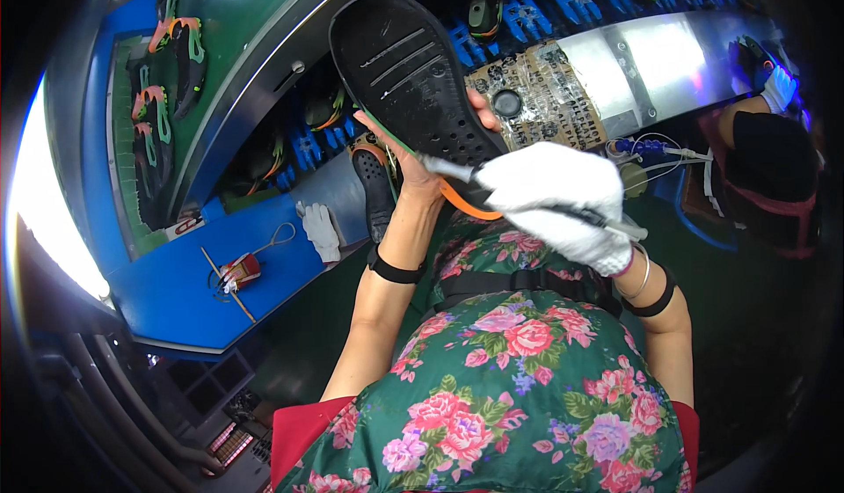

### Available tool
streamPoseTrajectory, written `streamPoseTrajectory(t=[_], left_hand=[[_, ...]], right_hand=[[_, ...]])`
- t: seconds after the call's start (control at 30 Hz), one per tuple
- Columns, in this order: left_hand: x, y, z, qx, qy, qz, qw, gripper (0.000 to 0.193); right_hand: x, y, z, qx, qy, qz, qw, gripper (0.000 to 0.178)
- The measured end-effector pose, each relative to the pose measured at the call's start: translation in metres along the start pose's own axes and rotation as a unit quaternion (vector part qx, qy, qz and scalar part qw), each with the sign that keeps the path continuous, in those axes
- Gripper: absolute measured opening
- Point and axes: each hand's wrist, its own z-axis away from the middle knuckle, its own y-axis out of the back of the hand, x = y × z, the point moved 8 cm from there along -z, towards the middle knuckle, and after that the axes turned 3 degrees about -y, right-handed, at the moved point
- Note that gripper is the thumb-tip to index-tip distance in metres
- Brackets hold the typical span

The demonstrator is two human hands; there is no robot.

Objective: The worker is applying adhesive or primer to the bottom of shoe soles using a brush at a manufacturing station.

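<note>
A black sandal with an orange strap is held up in front of me, its broad face toward me. That face shows three slots near one end and rows of small holes. My bare left hand wraps the sandal from behind, with fingertips showing at its right edge. In a white knit glove, my right hand is closed around a slim brush-like tool. The tool's pale tip lies at the sandal's lower left edge; contact is hard to make out. A similar black shoe rests left of my left wrist.
A blue table at left bears a loose white glove and a small red container with sticks. Beyond runs a line with several shoes and blue holders, behind a taped cardboard strip. Another person's gloved hand is at far right.
</note>
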Motion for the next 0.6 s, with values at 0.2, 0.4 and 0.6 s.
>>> streamPoseTrajectory(t=[0.2, 0.4, 0.6], left_hand=[[0.007, -0.015, -0.005, -0.084, -0.012, 0.005, 0.996, 0.124], [0.015, -0.017, -0.009, -0.134, -0.033, -0.022, 0.990, 0.124], [0.016, -0.020, -0.010, -0.145, -0.049, -0.027, 0.988, 0.122]], right_hand=[[-0.011, -0.006, 0.005, -0.027, 0.033, 0.066, 0.997, 0.021], [-0.004, 0.003, 0.011, 0.026, 0.002, 0.034, 0.999, 0.015], [0.012, 0.008, 0.020, 0.064, -0.078, -0.042, 0.994, 0.013]])
